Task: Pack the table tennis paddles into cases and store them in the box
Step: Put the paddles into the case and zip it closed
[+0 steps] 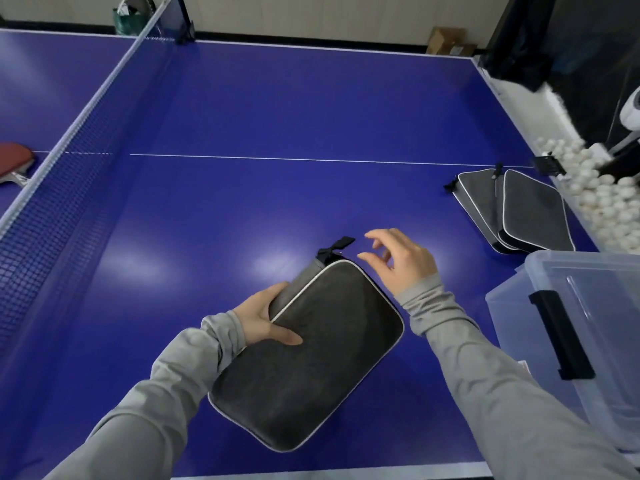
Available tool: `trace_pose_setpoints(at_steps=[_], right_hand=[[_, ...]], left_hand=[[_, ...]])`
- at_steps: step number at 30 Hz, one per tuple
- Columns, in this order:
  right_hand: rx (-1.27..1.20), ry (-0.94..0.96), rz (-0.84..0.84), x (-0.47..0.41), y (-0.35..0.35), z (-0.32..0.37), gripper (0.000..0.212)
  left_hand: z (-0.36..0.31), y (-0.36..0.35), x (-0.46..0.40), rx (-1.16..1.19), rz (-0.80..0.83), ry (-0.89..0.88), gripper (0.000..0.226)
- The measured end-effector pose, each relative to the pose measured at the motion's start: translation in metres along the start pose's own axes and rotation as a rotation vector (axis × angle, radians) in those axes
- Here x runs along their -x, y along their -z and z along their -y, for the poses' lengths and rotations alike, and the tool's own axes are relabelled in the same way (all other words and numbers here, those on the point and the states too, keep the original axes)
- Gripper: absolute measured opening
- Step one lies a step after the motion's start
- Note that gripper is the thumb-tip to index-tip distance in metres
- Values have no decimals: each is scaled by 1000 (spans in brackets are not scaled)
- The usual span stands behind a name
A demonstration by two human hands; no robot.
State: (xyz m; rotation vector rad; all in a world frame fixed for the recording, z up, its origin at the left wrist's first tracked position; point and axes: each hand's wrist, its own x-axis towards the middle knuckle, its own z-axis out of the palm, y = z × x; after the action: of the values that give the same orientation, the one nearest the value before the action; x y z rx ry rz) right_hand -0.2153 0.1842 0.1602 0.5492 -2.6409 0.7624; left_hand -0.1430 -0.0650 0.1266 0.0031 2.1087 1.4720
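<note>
A dark grey paddle case with white piping lies tilted on the blue table, its black zipper pull at the far corner. My left hand grips the case's left edge, thumb on top. My right hand hovers just right of the zipper pull, fingers loosely curled and holding nothing. Two more grey cases lie overlapped at the table's right side. A red paddle lies beyond the net at the far left. A clear plastic box with a black latch stands at the right edge.
The net crosses the table on the left. A trough of white balls runs along the right edge, next to a black-and-white machine. A cardboard box sits on the floor at the back.
</note>
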Motion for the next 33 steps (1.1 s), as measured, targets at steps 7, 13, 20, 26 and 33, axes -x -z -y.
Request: trace_pose_setpoints(at_steps=[7,13,20,26,33], right_hand=[[-732,-682,91,53,-19,-15,46],[-1133,-886,499,90,-53,16,65],[-946,-674,571,88,-78,51,80],[-895,-658,604,76,-116,112,82],[-828,-702,626,61,-188,206,84]], left_hand=[[33,-5,19,382,-213,5,70],[55,-6,37,632,-362,32,72],[77,9,62,693,-459,55,79],[121,57,95,627,-583,121,92],[184,145,131,398,-697,273,102]])
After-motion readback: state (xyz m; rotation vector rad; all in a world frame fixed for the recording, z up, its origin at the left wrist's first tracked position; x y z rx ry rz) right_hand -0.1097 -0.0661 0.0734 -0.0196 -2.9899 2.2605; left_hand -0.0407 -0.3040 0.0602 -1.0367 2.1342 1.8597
